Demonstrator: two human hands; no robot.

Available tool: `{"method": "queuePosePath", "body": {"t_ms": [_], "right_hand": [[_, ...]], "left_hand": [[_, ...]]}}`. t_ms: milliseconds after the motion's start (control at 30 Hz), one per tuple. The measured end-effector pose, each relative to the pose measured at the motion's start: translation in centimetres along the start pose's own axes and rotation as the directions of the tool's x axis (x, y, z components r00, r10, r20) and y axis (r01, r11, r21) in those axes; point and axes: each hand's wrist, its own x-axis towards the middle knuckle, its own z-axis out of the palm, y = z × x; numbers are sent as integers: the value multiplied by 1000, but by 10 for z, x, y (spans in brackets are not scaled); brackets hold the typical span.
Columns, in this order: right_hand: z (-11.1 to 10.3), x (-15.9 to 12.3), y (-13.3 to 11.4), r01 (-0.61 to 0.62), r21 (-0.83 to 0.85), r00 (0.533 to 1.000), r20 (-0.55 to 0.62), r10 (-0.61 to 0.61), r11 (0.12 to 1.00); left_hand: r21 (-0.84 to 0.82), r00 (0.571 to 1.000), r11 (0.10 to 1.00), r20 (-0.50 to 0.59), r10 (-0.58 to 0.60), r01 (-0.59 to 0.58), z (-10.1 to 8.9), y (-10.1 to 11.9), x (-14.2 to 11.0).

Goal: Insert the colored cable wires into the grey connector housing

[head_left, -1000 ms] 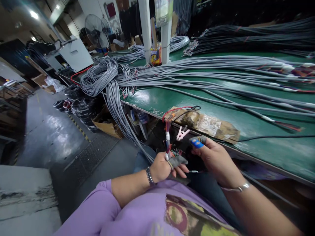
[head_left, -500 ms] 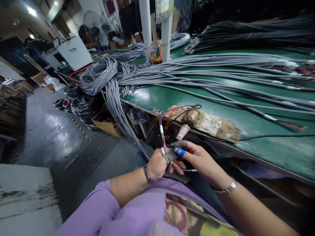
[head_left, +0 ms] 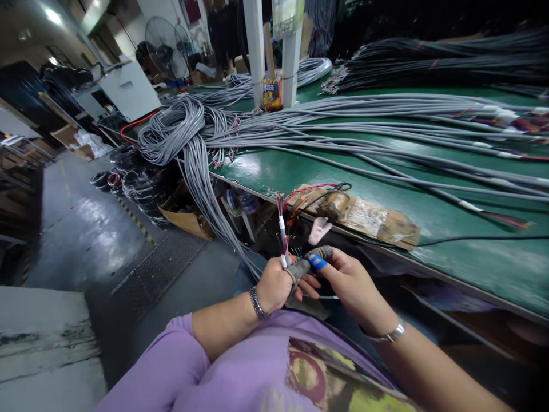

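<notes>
My left hand [head_left: 274,286] is closed around a grey cable end [head_left: 282,240] that stands upright, with thin coloured wires fanning from its top and a white band on it. A grey finger cot covers one finger of that hand. My right hand [head_left: 349,280] has its thumb and forefinger pinched together at the small coloured wires beside my left hand; its thumb tip is wrapped in blue tape and the forefinger in dark tape. Both hands are held below the front edge of the green table [head_left: 472,252], above my lap.
Long bundles of grey cables [head_left: 343,126] cover the green table and hang over its left end in a coil [head_left: 171,131]. A brown taped pad [head_left: 369,214] with red and black leads and a pink clip [head_left: 318,229] lies at the table edge. White posts [head_left: 256,51] stand behind.
My right hand has moved left and closed in on my left hand, its fingers now pinching at the wires. The cable end has shifted slightly left and stands more upright.
</notes>
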Motion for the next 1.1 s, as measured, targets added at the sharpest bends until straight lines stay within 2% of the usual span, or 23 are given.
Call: {"method": "queuePosePath", "body": {"t_ms": [200,567,800,900,1000,1100], "right_hand": [[0,1,3,-9,36,1000,-22,10,999],[0,0,-1,-21,53,999,-48,23,998],[2,-5,-2,-7,14,1000,-11,7,1000],[1,-8,-4,5,-28,996,88,-3,1000],[-3,-8,-3,-32,-17,980,195,35,999],[-8,-5,0,-91,104,990,115,79,990]], "left_hand": [[36,995,998,-85,50,-47,1,0,-1],[6,981,994,-160,106,-107,2,-2,0],[5,959,988,-240,151,-154,0,-3,0],[11,954,989,-262,148,-150,-1,-1,0],[7,959,990,-246,140,-143,-3,0,-2],[5,969,993,-215,120,-122,-4,0,-3]]}}
